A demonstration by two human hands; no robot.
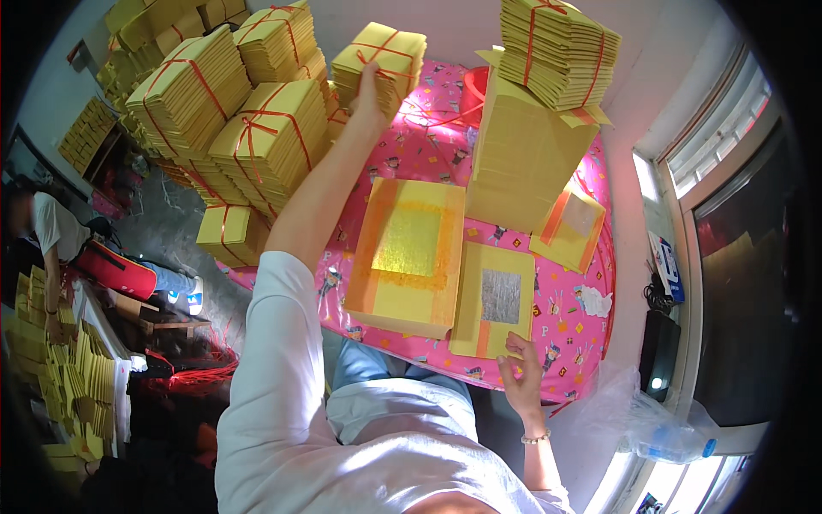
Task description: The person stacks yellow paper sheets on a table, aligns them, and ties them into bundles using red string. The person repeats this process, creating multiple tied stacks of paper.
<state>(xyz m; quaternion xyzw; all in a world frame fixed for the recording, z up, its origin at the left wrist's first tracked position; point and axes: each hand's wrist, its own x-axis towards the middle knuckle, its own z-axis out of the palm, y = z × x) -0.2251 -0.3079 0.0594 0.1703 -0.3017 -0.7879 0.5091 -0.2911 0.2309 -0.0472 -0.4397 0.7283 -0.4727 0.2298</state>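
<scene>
My left hand (366, 107) stretches far forward, its fingers closed at the near side of a bundle of joss paper (390, 51) tied with red string. The palm side is hidden. My right hand (521, 374) hovers at the table's front edge with its fingers bent and apart, holding nothing. Just beyond it lies a yellow joss sheet (467, 313) with a silver foil patch. To that sheet's left, partly covering it, rests a thick stack of joss paper (401, 300) with a gold foil square and orange borders.
Tied bundles (193, 86) rise at the back left. A tall yellow stack (518, 163) carries another tied bundle (556, 56). Behind it sits a red basin (473, 90). A pink patterned cloth (556, 317) covers the table. Another person (64, 227) sits at far left; a window is at right.
</scene>
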